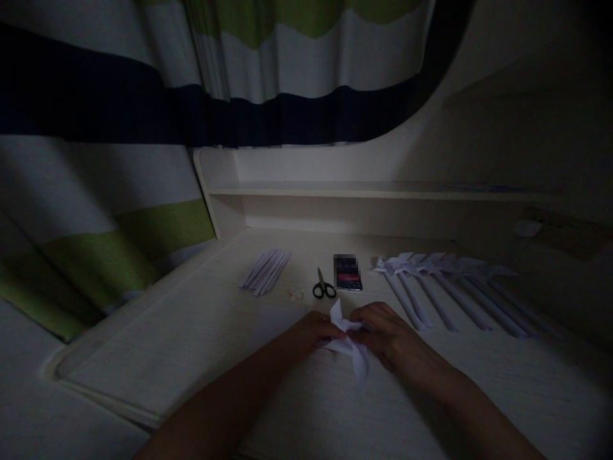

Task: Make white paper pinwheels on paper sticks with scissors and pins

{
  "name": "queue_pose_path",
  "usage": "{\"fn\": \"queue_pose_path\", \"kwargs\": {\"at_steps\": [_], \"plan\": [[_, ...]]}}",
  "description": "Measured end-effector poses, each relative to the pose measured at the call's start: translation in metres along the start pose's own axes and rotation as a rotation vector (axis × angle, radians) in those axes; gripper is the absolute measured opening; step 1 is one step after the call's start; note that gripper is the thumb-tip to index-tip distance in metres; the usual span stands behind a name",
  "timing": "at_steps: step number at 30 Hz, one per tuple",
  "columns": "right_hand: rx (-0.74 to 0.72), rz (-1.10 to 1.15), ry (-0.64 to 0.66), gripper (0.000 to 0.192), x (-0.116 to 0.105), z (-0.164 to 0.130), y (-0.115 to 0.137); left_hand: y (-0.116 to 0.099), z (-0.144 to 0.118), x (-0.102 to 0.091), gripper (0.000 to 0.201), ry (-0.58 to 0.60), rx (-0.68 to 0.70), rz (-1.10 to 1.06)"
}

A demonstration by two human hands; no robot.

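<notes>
Between my two hands is a white paper pinwheel (pixel 347 345), its folded blades sticking up and down past my fingers. My left hand (pixel 316 331) pinches it from the left, with the fingertips near its centre. From the right, my right hand (pixel 383 332) closes its fingers on the same paper. Whether a pin or other small part sits in the middle is hidden by my fingers. Just beyond the hands lie black-handled scissors (pixel 324 287), pointing away from me. A flat white paper sheet (pixel 278 319) rests beside my left forearm.
Several finished paper pinwheels on sticks (pixel 440 287) lie in a row at the right. A bundle of paper sticks (pixel 265 271) lies at the back left, near some small pale pieces (pixel 297 294). A phone (pixel 347 273) sits behind the scissors. A shelf (pixel 364 190) spans the back.
</notes>
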State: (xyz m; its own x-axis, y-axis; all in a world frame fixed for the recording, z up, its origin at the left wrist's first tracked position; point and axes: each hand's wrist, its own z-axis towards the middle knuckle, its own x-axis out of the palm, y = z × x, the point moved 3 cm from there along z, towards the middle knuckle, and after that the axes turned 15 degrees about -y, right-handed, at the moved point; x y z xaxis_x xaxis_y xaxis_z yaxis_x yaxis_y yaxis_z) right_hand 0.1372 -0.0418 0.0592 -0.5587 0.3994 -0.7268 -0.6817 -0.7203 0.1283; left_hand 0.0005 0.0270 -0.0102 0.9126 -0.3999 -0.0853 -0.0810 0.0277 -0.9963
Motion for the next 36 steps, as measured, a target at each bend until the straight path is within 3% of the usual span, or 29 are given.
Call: {"fn": "queue_pose_path", "kwargs": {"at_steps": [3,7,9,12,14,16,18,22,30,36], "plan": [[-0.022,0.041,-0.011,0.027,0.002,-0.002,-0.002,-0.003,0.0,0.001,0.01,0.05,-0.071,-0.081],[0.084,0.16,-0.158,0.034,0.0,-0.007,-0.014,-0.005,0.004,0.001,0.018,-0.085,-0.151,-0.222],[0.253,0.242,-0.309,0.03,-0.001,-0.009,-0.025,-0.006,0.005,-0.001,0.02,-0.187,-0.152,-0.22],[0.626,0.393,-0.502,0.021,0.009,-0.015,-0.04,-0.007,0.006,-0.005,0.021,-0.316,-0.119,-0.219],[0.876,0.564,-0.552,0.023,0.024,-0.018,-0.043,-0.009,0.005,-0.006,0.021,-0.364,-0.078,-0.227],[0.986,0.753,-0.523,0.026,0.042,-0.019,-0.04,-0.009,0.005,-0.006,0.021,-0.384,-0.05,-0.228],[1.044,0.905,-0.471,0.032,0.058,-0.018,-0.035,-0.008,0.005,-0.004,0.02,-0.375,-0.02,-0.225],[1.111,0.982,-0.445,0.034,0.071,-0.021,-0.032,-0.007,0.004,0.003,0.017,-0.331,0.016,-0.175],[1.073,1.006,-0.489,0.026,0.065,-0.024,-0.035,-0.008,0.002,0.007,0.014,-0.349,0.105,-0.027],[1.086,0.939,-0.409,0.027,0.063,-0.024,-0.035,-0.005,0.003,0.007,0.014,-0.311,0.065,-0.008]]}}
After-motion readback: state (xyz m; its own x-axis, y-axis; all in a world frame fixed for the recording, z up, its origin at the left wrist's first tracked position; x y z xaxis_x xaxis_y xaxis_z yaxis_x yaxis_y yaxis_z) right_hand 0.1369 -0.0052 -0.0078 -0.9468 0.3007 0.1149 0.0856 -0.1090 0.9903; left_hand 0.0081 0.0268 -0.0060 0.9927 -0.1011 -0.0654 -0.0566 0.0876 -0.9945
